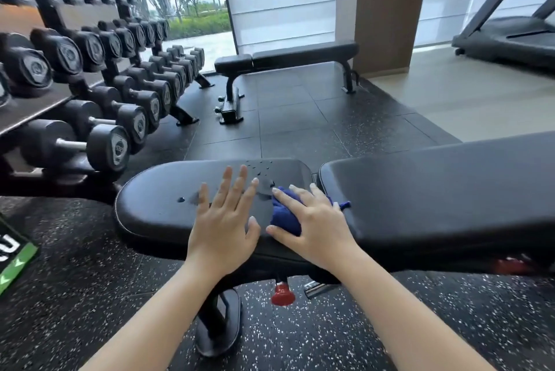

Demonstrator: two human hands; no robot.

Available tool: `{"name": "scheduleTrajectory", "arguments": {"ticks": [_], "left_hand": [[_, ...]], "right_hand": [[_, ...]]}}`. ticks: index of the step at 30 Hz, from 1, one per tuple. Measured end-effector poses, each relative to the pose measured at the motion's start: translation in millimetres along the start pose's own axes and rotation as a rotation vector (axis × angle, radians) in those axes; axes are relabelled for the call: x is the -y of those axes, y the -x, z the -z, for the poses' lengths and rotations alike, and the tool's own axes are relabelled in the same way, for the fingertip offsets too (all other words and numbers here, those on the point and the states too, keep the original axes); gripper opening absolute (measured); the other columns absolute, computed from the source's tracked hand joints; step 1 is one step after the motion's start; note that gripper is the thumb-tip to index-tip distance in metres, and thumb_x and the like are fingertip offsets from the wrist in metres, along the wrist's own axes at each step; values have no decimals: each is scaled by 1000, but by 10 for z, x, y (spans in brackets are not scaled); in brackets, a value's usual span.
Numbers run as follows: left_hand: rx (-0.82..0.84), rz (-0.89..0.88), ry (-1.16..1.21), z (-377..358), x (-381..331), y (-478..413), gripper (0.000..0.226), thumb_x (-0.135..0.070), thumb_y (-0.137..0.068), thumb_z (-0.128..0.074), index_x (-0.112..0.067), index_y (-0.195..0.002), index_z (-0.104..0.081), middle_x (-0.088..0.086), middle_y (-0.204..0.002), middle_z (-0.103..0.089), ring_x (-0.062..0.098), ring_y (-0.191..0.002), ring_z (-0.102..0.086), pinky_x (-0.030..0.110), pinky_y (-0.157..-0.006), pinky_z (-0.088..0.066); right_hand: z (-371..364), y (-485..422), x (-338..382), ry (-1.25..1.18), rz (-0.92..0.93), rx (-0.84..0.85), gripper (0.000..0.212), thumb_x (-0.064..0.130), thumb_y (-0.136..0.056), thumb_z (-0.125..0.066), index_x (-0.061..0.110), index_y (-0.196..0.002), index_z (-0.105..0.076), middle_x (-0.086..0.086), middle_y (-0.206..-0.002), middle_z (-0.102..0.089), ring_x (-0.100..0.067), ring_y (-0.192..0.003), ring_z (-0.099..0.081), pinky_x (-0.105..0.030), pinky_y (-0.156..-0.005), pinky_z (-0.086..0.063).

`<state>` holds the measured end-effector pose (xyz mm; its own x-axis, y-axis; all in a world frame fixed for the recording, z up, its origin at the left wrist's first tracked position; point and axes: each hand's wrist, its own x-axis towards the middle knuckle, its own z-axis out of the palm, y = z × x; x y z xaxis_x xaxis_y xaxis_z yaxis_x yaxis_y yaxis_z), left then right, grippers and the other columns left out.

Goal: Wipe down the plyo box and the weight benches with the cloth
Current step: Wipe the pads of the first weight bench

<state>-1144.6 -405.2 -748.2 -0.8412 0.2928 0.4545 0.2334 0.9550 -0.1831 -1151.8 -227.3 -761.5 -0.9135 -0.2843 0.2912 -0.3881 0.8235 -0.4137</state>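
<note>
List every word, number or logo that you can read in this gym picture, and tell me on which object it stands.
No text can be read in full.
Black round-headed dumbbells: grey emblems on the end caps, too blurred to read.
Black-and-green box corner at the left edge: white lettering, cut off by the frame, unreadable.

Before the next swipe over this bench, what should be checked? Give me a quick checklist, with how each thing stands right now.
1. Blue cloth held by right hand: ok.
2. Cloth touching seat pad: ok.
3. Left hand clear of the wiping path: not ok, flat on the pad beside the cloth.
4. Seat pad dry: not ok, droplets ahead of the cloth.
5. Far bench wiped: cannot tell.
</note>
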Motion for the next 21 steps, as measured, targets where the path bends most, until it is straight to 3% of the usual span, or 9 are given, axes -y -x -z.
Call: {"name": "scheduleTrajectory", "arguments": {"ticks": [3, 5, 9, 12, 14, 17, 19, 21], "left_hand": [[11, 40, -8, -7, -1, -17, 64, -30, -78, -33, -10, -137, -43, 11, -147, -34, 31, -136, -27, 59, -100, -25], [26, 44, -15, -7, -3, -32, 63, -31, -77, -34, -9, -136, -46, 10, -146, -36, 32, -134, -31, 59, -99, -27], [62, 48, -62, 15, 7, -63, 62, -35, -78, -35, -10, -134, -49, 9, -144, -39, 33, -132, -35, 60, -96, -31], [80, 48, -61, 26, -9, -58, 60, -37, -81, -35, -13, -135, -47, 9, -144, -39, 34, -132, -34, 61, -97, -30], [86, 44, -57, 23, -4, -55, 60, -38, -82, -35, -14, -135, -46, 9, -144, -38, 34, -133, -33, 61, -97, -29], [87, 48, -58, 11, -1, -52, 59, -39, -83, -34, -15, -136, -46, 9, -145, -38, 34, -133, -32, 60, -98, -29], [92, 50, -60, 9, -1, -55, 59, -40, -84, -34, -16, -136, -45, 9, -145, -38, 34, -133, -32, 60, -98, -29], [92, 49, -63, -6, 6, -55, 59, -40, -84, -34, -17, -137, -45, 9, -144, -38, 34, -133, -33, 60, -98, -31]], "right_hand": [[31, -208, -130, -36, 8, 99, 69, 71, -80, -45, 48, -142, -24, 11, -154, -22, -22, -144, -9, -55, -110, -16], [15, -476, -259, -97, -18, 122, 65, 60, -84, -53, 47, -142, -26, 11, -155, -20, -21, -144, -7, -55, -112, -15], [-44, -807, -371, -164, -5, 105, 62, 57, -85, -54, 44, -141, -31, 9, -153, -24, -24, -144, -10, -52, -113, -16], [-33, -525, -334, -162, 90, 68, 61, 65, -83, -47, 44, -139, -34, 11, -151, -29, -25, -143, -13, -52, -113, -17], [-55, -189, -288, -195, 197, -40, 65, 69, -77, -40, 42, -136, -41, 10, -146, -39, -29, -140, -24, -56, -109, -25], [-152, 27, -309, -204, 301, -200, 59, 63, -78, -48, 38, -131, -51, 5, -138, -51, -35, -132, -39, -59, -99, -37], [-144, -107, -347, -219, 308, -186, 62, 64, -76, -49, 38, -132, -49, 6, -136, -52, -35, -131, -41, -59, -98, -39], [-105, -384, -397, -239, 240, -68, 69, 70, -72, -43, 46, -136, -34, 9, -143, -44, -29, -138, -31, -56, -105, -31]]}}
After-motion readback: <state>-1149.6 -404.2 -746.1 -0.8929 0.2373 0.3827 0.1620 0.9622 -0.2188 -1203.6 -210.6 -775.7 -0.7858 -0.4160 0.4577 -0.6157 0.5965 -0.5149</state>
